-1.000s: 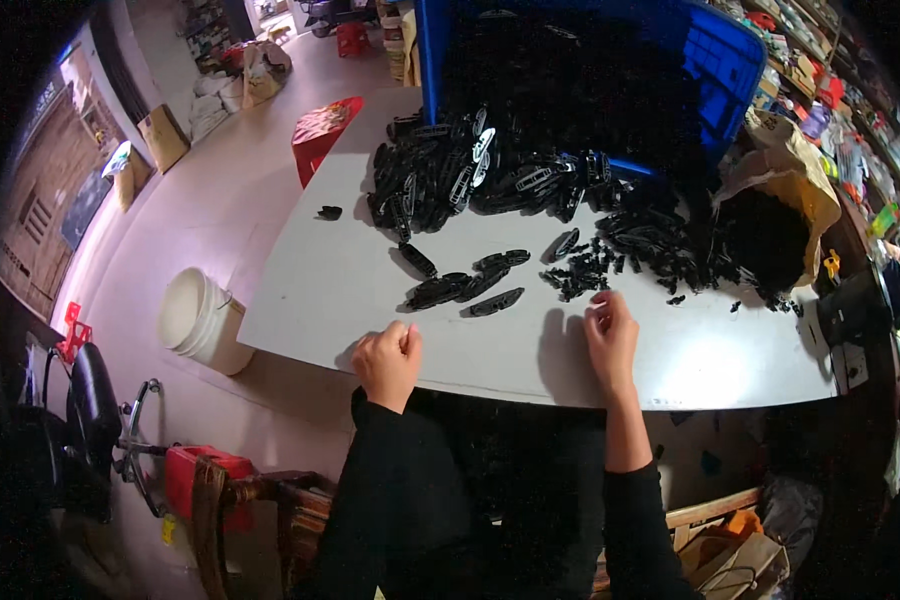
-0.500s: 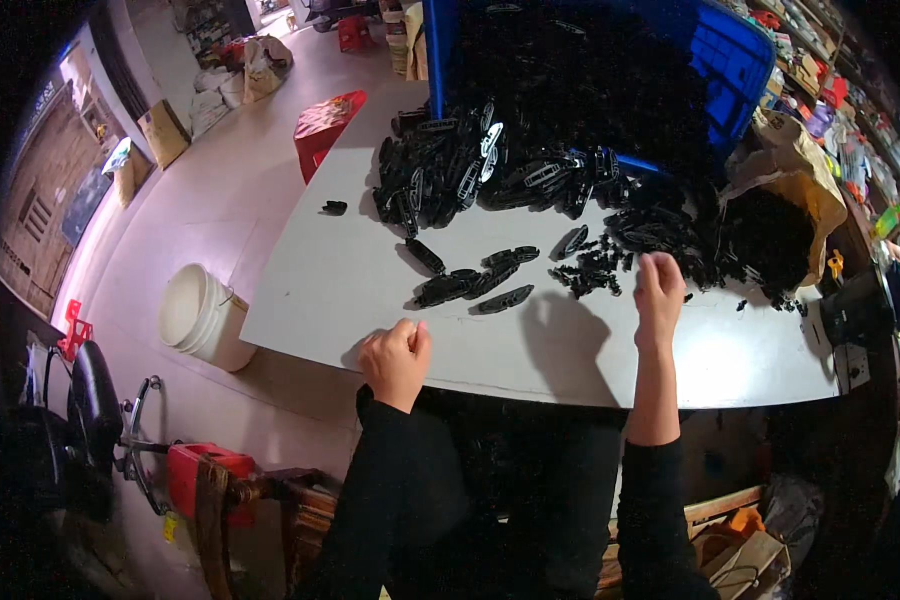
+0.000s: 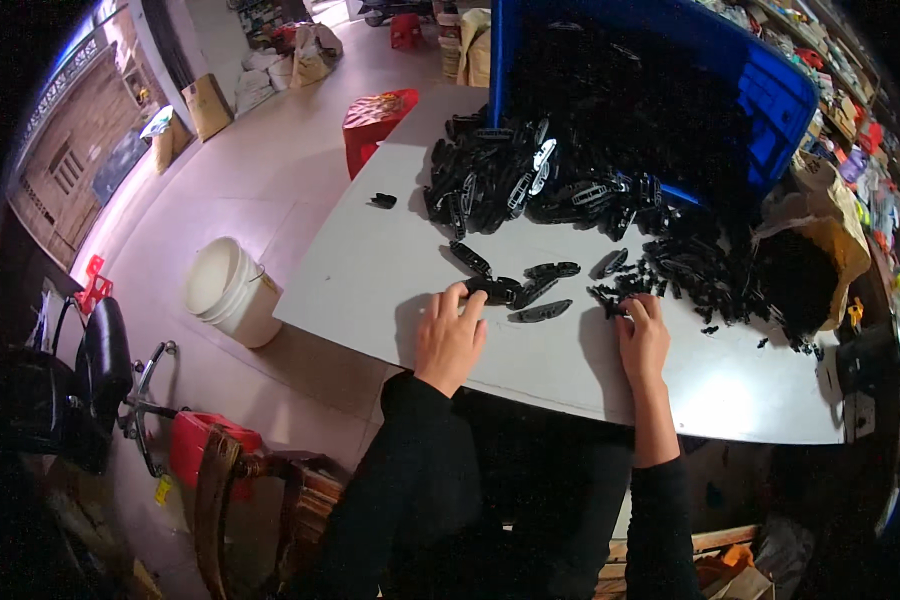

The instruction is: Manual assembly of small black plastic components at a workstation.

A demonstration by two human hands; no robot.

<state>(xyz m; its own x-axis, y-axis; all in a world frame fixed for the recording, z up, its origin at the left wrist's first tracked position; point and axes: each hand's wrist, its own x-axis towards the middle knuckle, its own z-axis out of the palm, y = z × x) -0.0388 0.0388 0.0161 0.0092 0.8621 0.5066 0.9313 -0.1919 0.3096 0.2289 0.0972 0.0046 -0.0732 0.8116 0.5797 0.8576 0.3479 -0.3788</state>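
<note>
In the middle of the frame, on the white tabletop, the left hand is placed at the near end of a long black part, one of a loose group there. Its fingers are parted; whether the part is gripped cannot be told. Right of centre, the right hand is held at the lower edge of a scatter of small black pieces, its fingertips drawn together; whether a piece is pinched between them cannot be seen.

The long part is probably best lifted by its sides, thumb opposite fingers, so that the neighbouring parts are not dragged along. The small pieces look easily tangled, so a single one is better singled out at the scatter's edge and taken with the fingertips alone. The separate long part just below the group is best left undisturbed by the left thumb.
</note>
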